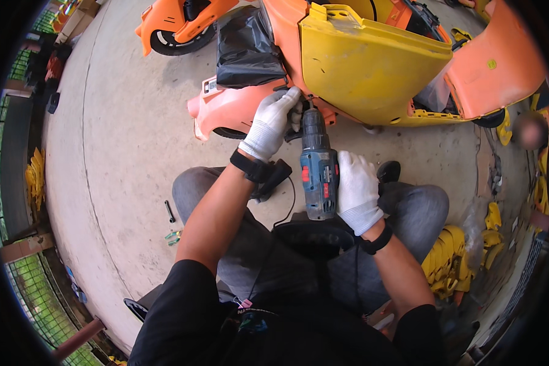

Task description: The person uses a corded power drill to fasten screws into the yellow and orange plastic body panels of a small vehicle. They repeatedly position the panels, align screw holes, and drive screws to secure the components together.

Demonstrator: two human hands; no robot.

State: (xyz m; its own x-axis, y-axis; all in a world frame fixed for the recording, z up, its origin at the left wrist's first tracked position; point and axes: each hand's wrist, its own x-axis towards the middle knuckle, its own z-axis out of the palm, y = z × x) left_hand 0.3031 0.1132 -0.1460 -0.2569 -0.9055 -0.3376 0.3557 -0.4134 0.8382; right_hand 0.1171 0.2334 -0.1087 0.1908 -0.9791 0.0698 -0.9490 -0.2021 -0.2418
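Note:
A blue and black cordless drill (318, 168) points away from me, its bit against the lower edge of the scooter's bodywork. My right hand (358, 189), in a white glove, is closed round the drill's handle, which is mostly hidden. Beside the drill's chuck, my gloved left hand (271, 122) reaches up to the orange edge; its fingers are bent together, and what they hold, if anything, cannot be made out. The scooter carries a large scuffed yellow panel (372, 67) and an orange rear fender (238, 107). A black plastic bag (247, 49) covers part of it.
Another orange scooter's wheel (183, 39) stands at the far left. A wrench (169, 211) and green-handled pliers (173, 237) lie on the concrete floor (128, 146). Yellow body parts (454, 256) are piled at the right. Further right, a person (531, 131) is partly visible.

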